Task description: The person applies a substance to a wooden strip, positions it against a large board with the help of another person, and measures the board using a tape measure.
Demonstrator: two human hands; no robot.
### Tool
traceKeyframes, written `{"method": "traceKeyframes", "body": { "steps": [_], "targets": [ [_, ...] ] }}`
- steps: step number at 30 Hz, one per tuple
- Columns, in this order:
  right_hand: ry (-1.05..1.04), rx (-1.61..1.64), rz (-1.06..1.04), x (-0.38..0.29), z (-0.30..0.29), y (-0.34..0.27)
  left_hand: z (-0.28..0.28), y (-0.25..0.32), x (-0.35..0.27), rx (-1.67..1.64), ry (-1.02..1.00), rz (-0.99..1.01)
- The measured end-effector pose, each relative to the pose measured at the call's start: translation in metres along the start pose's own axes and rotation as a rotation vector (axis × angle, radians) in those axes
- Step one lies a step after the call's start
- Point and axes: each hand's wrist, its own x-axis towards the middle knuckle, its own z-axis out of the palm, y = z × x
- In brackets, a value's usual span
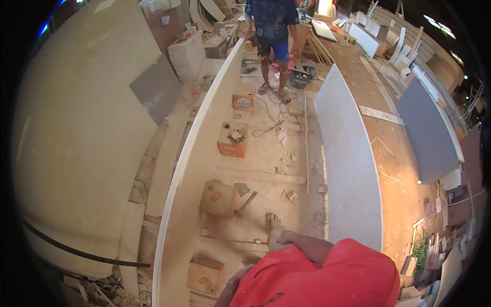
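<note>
My right hand (285,238) rests on my bent leg near the knee, and its fingers are not clearly seen. Low in the picture, my left hand (238,277) is partly hidden by my red shirt; whether it holds anything cannot be made out. To the left of both hands runs a long pale panel (203,130), standing on its edge. A co-worker's hand (246,33) touches its far top end. Beside the panel, dusty square metal cans (218,198) sit on the floor. A hammer-like tool (247,201) lies next to one can.
A grey-white panel (347,153) stands on edge at right, with a dark grey panel (425,130) beyond it. A large glossy board (84,134) fills the left. A looped cable (282,124) lies near the co-worker's feet (284,98). Wood scraps (289,195) litter the floor.
</note>
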Motion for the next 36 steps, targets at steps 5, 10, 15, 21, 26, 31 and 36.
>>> {"method": "traceKeyframes", "body": {
  "steps": [5,10,15,21,26,31,36],
  "targets": [
    [-0.026,0.041,0.032,-0.005,-0.053,0.006,0.003,0.044,-0.013,0.066,0.131,-0.095],
    [0.128,0.144,0.083,0.05,-0.094,0.07,-0.004,0.092,0.008,0.031,0.428,-0.126],
    [0.2,0.236,0.096,0.105,-0.091,0.211,0.0,0.165,0.055,-0.035,0.878,-0.079],
    [0.135,0.552,0.098,0.071,-0.116,0.272,0.022,0.294,0.072,-0.206,0.746,-0.268],
    [0.259,0.091,0.077,0.089,-0.108,0.297,-0.044,0.343,0.186,0.256,0.398,-0.17],
    [0.341,0.075,0.116,0.103,-0.18,0.29,-0.029,0.483,0.225,0.875,0.14,0.116],
    [0.62,-0.209,0.116,0.118,-0.292,0.314,-0.021,0.579,0.258,0.739,0.257,-0.046]
  ]
}}
